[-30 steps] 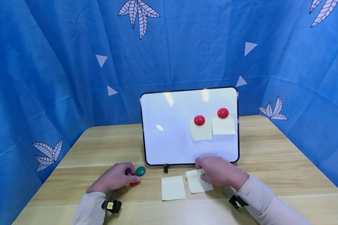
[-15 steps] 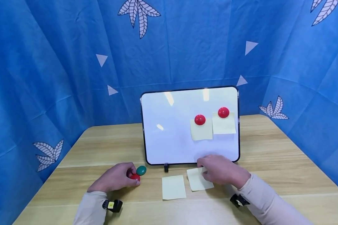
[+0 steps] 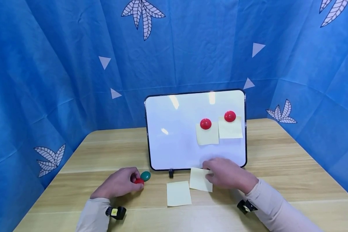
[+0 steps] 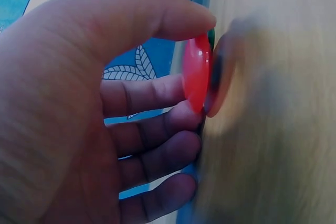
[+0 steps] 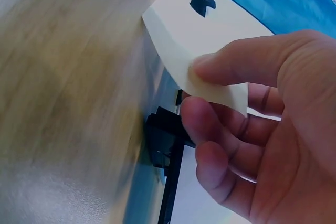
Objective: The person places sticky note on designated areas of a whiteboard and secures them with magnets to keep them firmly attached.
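Between thumb and fingers, my left hand (image 3: 120, 183) pinches a round red magnet (image 4: 196, 72) just off the tabletop, on the left. Right beside it lies a green magnet (image 3: 145, 176). In front of the whiteboard (image 3: 174, 135), my right hand (image 3: 227, 174) pinches a pale yellow sticky note (image 3: 199, 179) by its right side. The right wrist view shows that note (image 5: 194, 40) lifted and slightly bent, with the thumb on its face and fingers behind. A second sticky note (image 3: 178, 194) lies flat on the table between the hands.
On the board's right half hang two sticky notes, each under a red magnet (image 3: 205, 124). A black foot (image 3: 170, 173) sticks out under the board's lower edge. Blue curtain (image 3: 75, 64) surrounds the wooden table (image 3: 110, 145) at the back and sides.
My right hand has raised the sticky note off the table and shifted it slightly up and left. My left hand has lifted the red magnet a little, bringing it nearer the green one.
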A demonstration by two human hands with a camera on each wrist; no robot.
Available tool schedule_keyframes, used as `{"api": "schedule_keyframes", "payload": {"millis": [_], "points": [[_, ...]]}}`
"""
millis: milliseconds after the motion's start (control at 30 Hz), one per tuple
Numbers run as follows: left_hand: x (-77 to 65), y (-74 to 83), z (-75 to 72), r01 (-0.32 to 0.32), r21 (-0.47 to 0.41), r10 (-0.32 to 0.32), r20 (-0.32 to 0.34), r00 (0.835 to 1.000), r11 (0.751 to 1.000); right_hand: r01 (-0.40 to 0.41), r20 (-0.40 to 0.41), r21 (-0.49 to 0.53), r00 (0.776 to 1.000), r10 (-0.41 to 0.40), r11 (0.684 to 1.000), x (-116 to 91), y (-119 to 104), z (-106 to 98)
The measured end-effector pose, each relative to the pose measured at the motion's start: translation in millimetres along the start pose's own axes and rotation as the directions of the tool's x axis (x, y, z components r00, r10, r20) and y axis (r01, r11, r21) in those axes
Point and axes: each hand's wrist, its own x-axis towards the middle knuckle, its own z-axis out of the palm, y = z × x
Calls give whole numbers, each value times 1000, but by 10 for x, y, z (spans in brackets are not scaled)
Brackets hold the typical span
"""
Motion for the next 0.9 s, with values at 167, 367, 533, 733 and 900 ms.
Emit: {"api": "schedule_keyframes", "payload": {"millis": [167,367,533,733,900], "points": [[13,-9,10,-16,25,16,-31,999,1000,10,-31,41,999,-9,999,7,6,-9],[44,9,18,16,44,-12,-74,997,999,-8,-74,181,997,22,983,27,41,4],[64,25,15,3,60,5,-128,992,998,-18,-122,300,991,57,954,37,63,19],[87,7,38,-62,94,80,-202,976,994,-17,-174,365,981,86,931,53,68,19],[106,18,81,-116,124,145,-257,955,985,13,-235,328,970,68,945,65,72,14]]}}
